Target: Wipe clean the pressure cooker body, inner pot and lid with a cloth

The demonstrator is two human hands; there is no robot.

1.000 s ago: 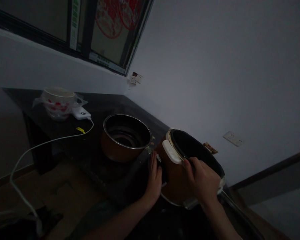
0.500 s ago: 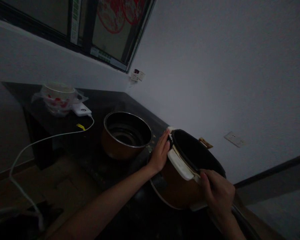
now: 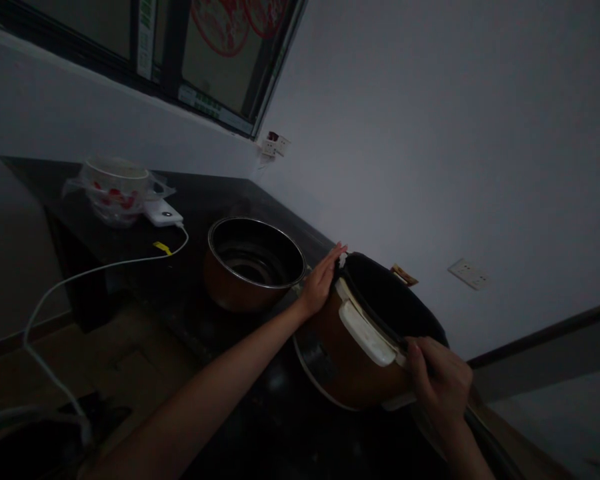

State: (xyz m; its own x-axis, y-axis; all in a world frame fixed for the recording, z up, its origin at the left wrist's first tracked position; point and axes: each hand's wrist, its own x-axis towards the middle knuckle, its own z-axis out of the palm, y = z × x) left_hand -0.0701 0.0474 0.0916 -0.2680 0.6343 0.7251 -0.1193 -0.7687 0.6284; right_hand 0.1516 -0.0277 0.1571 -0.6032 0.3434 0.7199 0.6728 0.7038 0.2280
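Note:
A large brown pot-like cooker (image 3: 360, 373) with a black inside, a pale rim and a white side handle (image 3: 367, 333) stands at the right of the dark table; dim light hides some details. My left hand (image 3: 321, 283) lies flat against its left side near the rim, fingers stretched out. At the near right, my right hand (image 3: 443, 380) has its fingers curled over the rim, thumb outside. Left of the cooker stands a brown pot (image 3: 235, 283) with a shiny rim and dark inside, apart from both hands.
On the dark table (image 3: 205, 187), at the back left, are a plastic-wrapped bowl (image 3: 117, 193) with red marks and a white device (image 3: 164, 213). Its white cable (image 3: 105, 267) hangs over the table edge. A wall (image 3: 380, 147) with a socket (image 3: 469, 273) runs along the right.
My left hand has shifted slightly up and along the cooker's side, uncovering more of its brown wall. My right hand keeps its hold on the rim. The view has tipped a little.

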